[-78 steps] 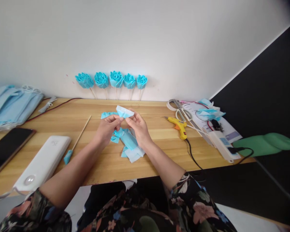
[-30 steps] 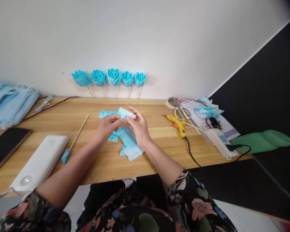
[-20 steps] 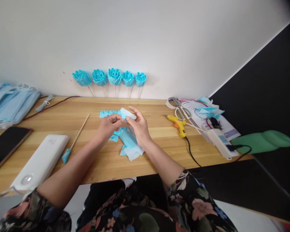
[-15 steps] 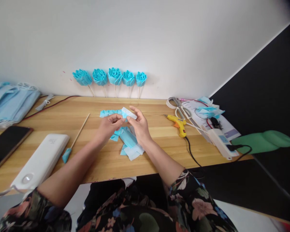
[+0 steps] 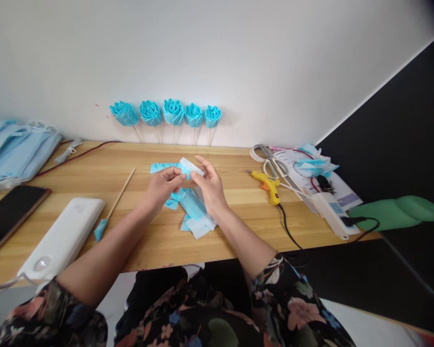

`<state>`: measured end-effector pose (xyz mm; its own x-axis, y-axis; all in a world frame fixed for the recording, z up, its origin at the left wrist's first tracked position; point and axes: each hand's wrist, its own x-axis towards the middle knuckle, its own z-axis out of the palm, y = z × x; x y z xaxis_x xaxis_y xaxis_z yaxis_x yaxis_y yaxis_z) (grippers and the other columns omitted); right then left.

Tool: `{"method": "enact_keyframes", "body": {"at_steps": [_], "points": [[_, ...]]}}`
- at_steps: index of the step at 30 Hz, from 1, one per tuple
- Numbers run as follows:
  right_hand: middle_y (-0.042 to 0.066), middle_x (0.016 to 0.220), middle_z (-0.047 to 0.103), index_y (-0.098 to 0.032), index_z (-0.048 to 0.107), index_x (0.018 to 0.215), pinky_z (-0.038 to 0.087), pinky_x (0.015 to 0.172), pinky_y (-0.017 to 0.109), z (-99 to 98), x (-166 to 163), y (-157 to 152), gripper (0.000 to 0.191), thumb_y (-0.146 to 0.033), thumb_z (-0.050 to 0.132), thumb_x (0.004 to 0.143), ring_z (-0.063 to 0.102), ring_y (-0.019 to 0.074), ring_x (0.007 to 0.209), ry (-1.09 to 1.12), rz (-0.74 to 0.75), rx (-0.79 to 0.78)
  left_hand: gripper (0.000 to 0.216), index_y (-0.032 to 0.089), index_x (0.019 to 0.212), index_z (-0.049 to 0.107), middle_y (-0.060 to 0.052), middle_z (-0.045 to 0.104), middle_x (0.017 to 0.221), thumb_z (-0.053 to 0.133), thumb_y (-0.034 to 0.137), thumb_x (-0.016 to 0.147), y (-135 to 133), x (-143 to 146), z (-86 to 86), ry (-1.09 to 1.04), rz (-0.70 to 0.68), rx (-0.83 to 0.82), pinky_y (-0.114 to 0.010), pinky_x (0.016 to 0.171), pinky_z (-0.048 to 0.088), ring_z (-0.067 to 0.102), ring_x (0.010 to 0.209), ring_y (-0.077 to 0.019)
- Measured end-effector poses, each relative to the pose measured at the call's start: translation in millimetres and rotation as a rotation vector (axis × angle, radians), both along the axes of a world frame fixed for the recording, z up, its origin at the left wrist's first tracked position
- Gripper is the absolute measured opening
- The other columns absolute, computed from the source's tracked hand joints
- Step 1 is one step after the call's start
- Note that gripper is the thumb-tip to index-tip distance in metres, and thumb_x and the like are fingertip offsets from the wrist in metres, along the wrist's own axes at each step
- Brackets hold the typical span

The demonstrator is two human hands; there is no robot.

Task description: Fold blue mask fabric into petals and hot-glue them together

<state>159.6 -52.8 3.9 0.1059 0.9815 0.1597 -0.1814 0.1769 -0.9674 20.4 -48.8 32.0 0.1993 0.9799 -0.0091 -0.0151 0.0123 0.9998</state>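
Both my hands pinch one small blue-and-white piece of mask fabric (image 5: 190, 166) above the table. My left hand (image 5: 163, 186) grips its left end between thumb and curled fingers. On the right end, the thumb of my right hand (image 5: 211, 189) presses against the fabric while the other fingers reach up behind it. Below the hands lies a loose pile of blue and white fabric pieces (image 5: 193, 206). Just beyond my left hand runs a row of folded blue pieces (image 5: 159, 166). A wooden stick (image 5: 121, 193) with a blue fabric tip rests to the left.
Several blue fabric flowers (image 5: 173, 113) on sticks lean against the wall. On the right are a yellow glue gun (image 5: 271, 185), scissors (image 5: 269, 160), fabric scraps (image 5: 316, 166) and a power strip (image 5: 331, 214). A white power bank (image 5: 63, 236), phone (image 5: 12, 217) and face masks (image 5: 25, 149) occupy the left.
The fabric piece has tilted and turned slightly between my fingers, its white strip now lying more across them. The view has shifted a little; the things on the table stay put.
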Motion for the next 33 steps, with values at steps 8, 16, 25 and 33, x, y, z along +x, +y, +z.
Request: {"method": "enact_keyframes", "body": {"at_steps": [8, 16, 25, 33], "points": [[0.001, 0.091, 0.064, -0.03, 0.056, 0.125, 0.052, 0.068, 0.032, 2.5, 0.4, -1.3, 0.048, -0.033, 0.068, 0.078, 0.059, 0.0169, 0.082, 0.014, 0.006, -0.023, 0.019, 0.018, 0.064, 0.052, 0.005, 0.046, 0.05, 0.065, 0.028, 0.074, -0.1, -1.2, 1.7, -0.012, 0.048, 0.017, -0.022, 0.048, 0.029, 0.037, 0.046, -0.0074], [0.0, 0.086, 0.062, -0.031, 0.055, 0.126, 0.049, 0.064, 0.031, 0.4, 0.0, -1.5, 0.048, -0.031, 0.067, 0.079, 0.055, 0.0154, 0.075, -0.023, 0.016, -0.054, 0.025, 0.018, 0.065, 0.053, 0.004, 0.05, 0.053, 0.067, 0.036, 0.076, 0.8, -0.4, 0.1, -0.041, 0.03, 0.027, -0.023, 0.051, 0.034, 0.041, 0.049, -0.0085], [0.003, 0.108, 0.066, -0.03, 0.057, 0.125, 0.052, 0.078, 0.031, 16.8, 11.8, 3.4, 0.049, -0.04, 0.068, 0.079, 0.06, 0.0182, 0.1, -0.032, -0.052, 0.005, 0.03, 0.018, 0.058, 0.048, 0.003, 0.05, 0.051, 0.067, 0.034, 0.075, 4.0, -7.2, 0.1, -0.148, -0.001, -0.05, -0.024, 0.049, 0.033, 0.043, 0.047, -0.0083], [0.003, 0.108, 0.067, -0.028, 0.067, 0.112, 0.05, 0.076, 0.031, 53.9, 52.3, 4.7, 0.027, -0.027, 0.057, 0.087, 0.06, 0.0178, 0.096, -0.504, -0.072, 0.279, 0.031, 0.018, 0.057, 0.045, 0.003, 0.047, 0.048, 0.069, 0.03, 0.074, 4.2, -6.7, 1.8, -0.271, -0.072, -0.129, -0.023, 0.05, 0.034, 0.044, 0.047, -0.0085]]}}
